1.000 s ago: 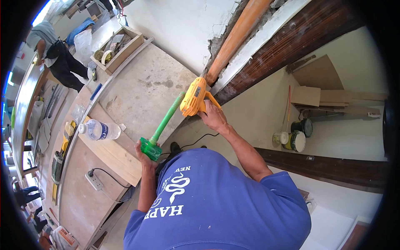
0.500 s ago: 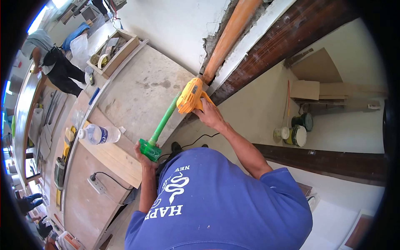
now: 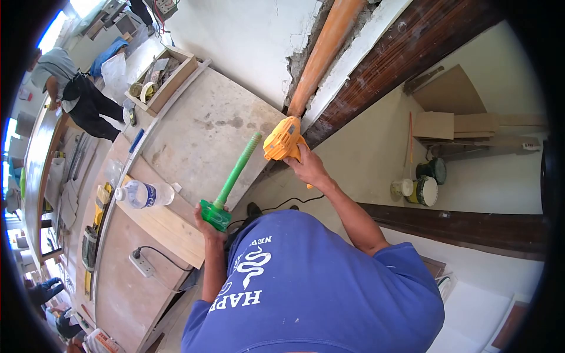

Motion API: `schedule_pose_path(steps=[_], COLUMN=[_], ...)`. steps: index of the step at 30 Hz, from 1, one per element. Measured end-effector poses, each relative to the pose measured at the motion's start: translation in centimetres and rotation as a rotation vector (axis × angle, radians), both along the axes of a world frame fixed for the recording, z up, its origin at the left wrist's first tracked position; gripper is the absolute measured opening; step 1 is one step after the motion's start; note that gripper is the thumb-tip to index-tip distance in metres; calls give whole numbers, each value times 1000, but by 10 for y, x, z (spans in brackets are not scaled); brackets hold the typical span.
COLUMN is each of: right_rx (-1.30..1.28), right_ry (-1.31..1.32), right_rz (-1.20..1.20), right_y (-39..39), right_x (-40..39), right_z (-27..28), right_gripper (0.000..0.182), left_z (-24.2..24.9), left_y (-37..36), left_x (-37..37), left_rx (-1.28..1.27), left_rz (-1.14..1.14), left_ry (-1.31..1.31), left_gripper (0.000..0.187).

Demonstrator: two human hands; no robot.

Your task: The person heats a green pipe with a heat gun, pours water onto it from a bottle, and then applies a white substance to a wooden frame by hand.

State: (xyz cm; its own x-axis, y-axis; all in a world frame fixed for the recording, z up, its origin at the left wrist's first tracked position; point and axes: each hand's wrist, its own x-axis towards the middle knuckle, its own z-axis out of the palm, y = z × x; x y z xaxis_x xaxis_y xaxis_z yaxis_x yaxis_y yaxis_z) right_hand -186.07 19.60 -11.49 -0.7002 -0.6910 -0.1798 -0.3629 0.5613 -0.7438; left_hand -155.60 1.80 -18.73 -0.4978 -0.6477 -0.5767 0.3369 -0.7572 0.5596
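My left hand [image 3: 209,223] is wrapped around a green plastic cup-like piece [image 3: 216,216]. From that piece a long green tube [image 3: 238,170] points up and away, its far end ribbed. My right hand [image 3: 310,167] grips an orange-yellow pistol-grip power tool [image 3: 283,139], whose kind I cannot make out. A small gap separates the tube's ribbed end from the tool's body. Both things are held in the air over the near edge of the stained worktop [image 3: 203,112]. Parts of the fingers are hidden by what they hold.
Left of my hands are a water bottle [image 3: 144,194], a power strip [image 3: 141,265] and a paint brush [image 3: 103,200]. A wooden box [image 3: 162,82] of scraps sits farther back. Buckets [image 3: 424,191] stand on the floor at right. A person [image 3: 79,91] stands at upper left.
The tool has moved right and slightly down, away from the green tube. The tube's ribbed end, earlier against the tool, now shows free. The left hand has shifted slightly right.
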Motion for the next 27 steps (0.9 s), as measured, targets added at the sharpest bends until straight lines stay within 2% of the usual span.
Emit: schedule_pose_path(steps=[8, 20, 23, 27], right_rx=[-69, 13, -18, -32], right_ry=[100, 29, 91, 97], right_rz=[59, 32, 58, 69], right_y=[-19, -11, -11, -19], right_x=[-7, -7, -12, -10], right_z=[-20, 0, -14, -3], right_gripper=[57, 58, 57, 56], left_z=[4, -4, 3, 6], left_y=[0, -1, 1, 1], left_x=[-1, 0, -5, -6], left_rx=[3, -20, -29, -23], left_rz=[-1, -6, 7, -11], left_ry=[-7, -12, -16, -15], left_gripper=[53, 52, 52, 53])
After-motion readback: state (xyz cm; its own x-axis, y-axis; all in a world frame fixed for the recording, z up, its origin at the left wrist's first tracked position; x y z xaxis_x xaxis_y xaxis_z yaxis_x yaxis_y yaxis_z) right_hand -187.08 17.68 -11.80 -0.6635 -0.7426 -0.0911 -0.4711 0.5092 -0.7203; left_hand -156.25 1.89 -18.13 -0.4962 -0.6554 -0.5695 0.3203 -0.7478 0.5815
